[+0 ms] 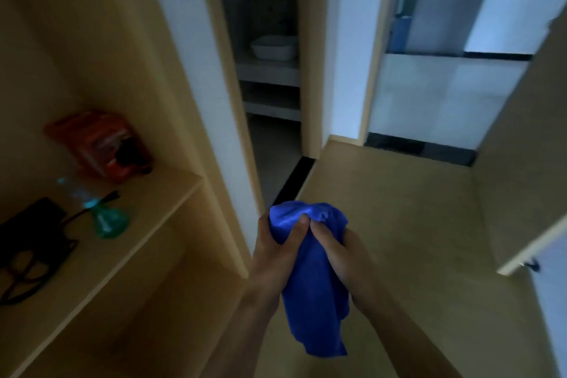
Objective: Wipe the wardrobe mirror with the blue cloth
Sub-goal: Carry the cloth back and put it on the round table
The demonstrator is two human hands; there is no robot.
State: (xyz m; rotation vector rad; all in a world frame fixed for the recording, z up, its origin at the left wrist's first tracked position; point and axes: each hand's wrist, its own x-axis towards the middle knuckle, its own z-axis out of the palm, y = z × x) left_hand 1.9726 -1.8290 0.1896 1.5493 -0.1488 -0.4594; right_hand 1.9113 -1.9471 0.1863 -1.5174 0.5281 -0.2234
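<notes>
Both of our hands are clamped on the blue cloth, which sits low in the middle of the view, above the pale wooden floor. Our left hand grips the bunched top of it from the left, thumb pressed across the front and fingers curled round behind. Our right hand grips it from the other side in the same way. The two thumb tips lie just beside each other on the fabric, though the right fingers are hidden behind the cloth. Below our hands the rest of it hangs loose in a long fold between our forearms.

To our left stands an open wooden shelf. On it lie a red packet at the back and a teal spray bottle nearer the front edge. At the far left there is a black object with looping straps — too dark to tell what it is.

Straight ahead a dim doorway shows a white basin on a counter. On the right a light wood door stands open toward us, with a small dark handle near its lower edge — well apart from the cloth.
</notes>
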